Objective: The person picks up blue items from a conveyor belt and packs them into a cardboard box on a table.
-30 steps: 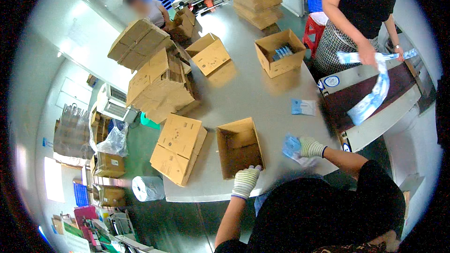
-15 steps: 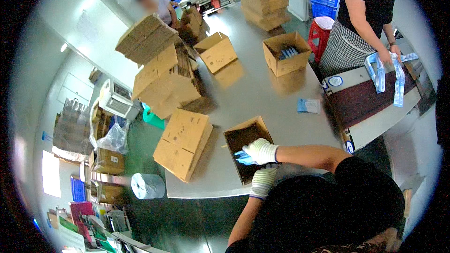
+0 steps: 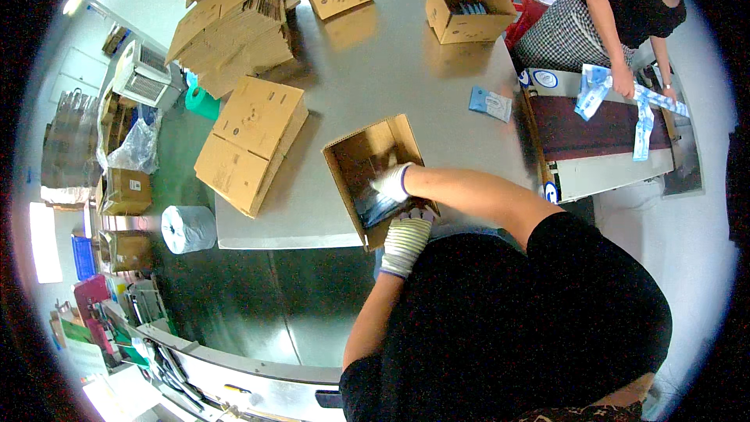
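An open cardboard box point(image 3: 341, 180) stands at the near edge of the metal table, tilted a little in view. Inside it, near the front, lie light-blue packets point(image 3: 380, 209). My right hand point(image 3: 393, 182), in a white knitted glove, reaches into the box just over these packets; its fingers are smeared by motion. My left hand point(image 3: 408, 241), in a striped white glove, has its fingers bent over the near rim of the box, gripping it. Part of the box's front is hidden behind my hands.
Left of the box is a flat stack of folded cartons point(image 3: 251, 141), with a taller stack point(image 3: 234, 31) behind. One blue packet point(image 3: 491, 104) lies on the table point(image 3: 375, 70). Farther off stand two open boxes. At right, a person handles blue packet strips point(image 3: 598, 90) over a conveyor point(image 3: 570, 137).
My right hand has gone deeper into the box, and the blue packets it held are now lower inside. The whole view has shifted. The person at right has moved the strips.
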The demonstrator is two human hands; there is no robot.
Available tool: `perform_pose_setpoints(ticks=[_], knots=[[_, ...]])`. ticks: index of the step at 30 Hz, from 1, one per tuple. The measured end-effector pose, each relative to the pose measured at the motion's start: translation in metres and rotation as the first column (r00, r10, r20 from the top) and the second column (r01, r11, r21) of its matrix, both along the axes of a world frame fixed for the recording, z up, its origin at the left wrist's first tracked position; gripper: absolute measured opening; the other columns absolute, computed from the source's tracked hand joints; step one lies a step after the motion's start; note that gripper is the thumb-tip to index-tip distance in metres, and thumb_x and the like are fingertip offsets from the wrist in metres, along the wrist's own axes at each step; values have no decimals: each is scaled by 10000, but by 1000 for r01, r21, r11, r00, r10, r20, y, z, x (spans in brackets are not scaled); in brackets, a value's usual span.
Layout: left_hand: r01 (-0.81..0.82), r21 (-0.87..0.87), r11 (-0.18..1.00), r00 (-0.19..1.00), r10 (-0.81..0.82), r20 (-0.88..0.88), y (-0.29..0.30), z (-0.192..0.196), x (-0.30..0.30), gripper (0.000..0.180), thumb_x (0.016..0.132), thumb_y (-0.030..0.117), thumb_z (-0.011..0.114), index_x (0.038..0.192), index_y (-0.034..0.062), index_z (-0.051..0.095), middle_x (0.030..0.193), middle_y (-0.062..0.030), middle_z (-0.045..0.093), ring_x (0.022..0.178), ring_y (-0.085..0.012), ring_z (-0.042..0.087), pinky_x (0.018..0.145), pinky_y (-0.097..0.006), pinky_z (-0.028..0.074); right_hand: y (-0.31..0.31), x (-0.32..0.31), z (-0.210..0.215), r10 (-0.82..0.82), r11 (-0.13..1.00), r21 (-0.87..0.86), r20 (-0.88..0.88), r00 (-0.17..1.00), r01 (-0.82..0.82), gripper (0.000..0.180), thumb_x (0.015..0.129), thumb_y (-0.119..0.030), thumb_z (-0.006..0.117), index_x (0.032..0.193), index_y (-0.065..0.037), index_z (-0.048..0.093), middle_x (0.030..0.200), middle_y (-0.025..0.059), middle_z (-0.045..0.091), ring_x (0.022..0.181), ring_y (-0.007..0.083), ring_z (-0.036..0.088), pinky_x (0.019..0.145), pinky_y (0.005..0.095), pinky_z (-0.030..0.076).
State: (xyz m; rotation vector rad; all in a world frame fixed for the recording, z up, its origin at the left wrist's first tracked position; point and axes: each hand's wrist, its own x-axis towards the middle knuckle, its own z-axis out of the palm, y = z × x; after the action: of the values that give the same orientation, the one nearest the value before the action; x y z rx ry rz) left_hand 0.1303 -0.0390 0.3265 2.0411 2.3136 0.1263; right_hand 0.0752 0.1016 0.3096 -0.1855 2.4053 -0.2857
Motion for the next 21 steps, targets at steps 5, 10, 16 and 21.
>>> perform_pose_setpoints(ticks=[5,10,16,21], knots=[[-3,21,1000,1000,4,-27,1,-9,3,157,789,204,497,892,121,582,882,-77,600,716,-202,613,537,-349,479,-16,15,-14,-94,989,-137,-240,966,62,319,898,-212,408,1078,-5,570,1178,191,542,1049,308,547,867,413,452],[9,3,1000,1000,-9,4,10,6,-11,205,807,191,468,960,102,571,846,-91,610,735,-230,615,588,-348,488,-5,9,15,-238,963,-130,-14,971,235,356,919,-200,344,1138,19,520,986,222,616,910,361,596,814,431,465],[-98,-81,992,994,92,-65,21,28,-32,160,826,168,469,866,82,598,712,-104,638,562,-206,628,489,-335,503,1,6,73,-201,976,-133,-270,942,170,543,806,-297,563,1255,-22,430,1286,235,430,1121,376,486,922,464,414],[-130,-32,991,987,126,-98,17,20,-58,160,808,160,485,886,65,587,638,-93,610,543,-238,600,492,-362,493,33,31,114,-550,819,-509,-562,618,265,505,782,-302,623,1192,-51,468,1223,181,486,1075,350,506,941,407,402]])
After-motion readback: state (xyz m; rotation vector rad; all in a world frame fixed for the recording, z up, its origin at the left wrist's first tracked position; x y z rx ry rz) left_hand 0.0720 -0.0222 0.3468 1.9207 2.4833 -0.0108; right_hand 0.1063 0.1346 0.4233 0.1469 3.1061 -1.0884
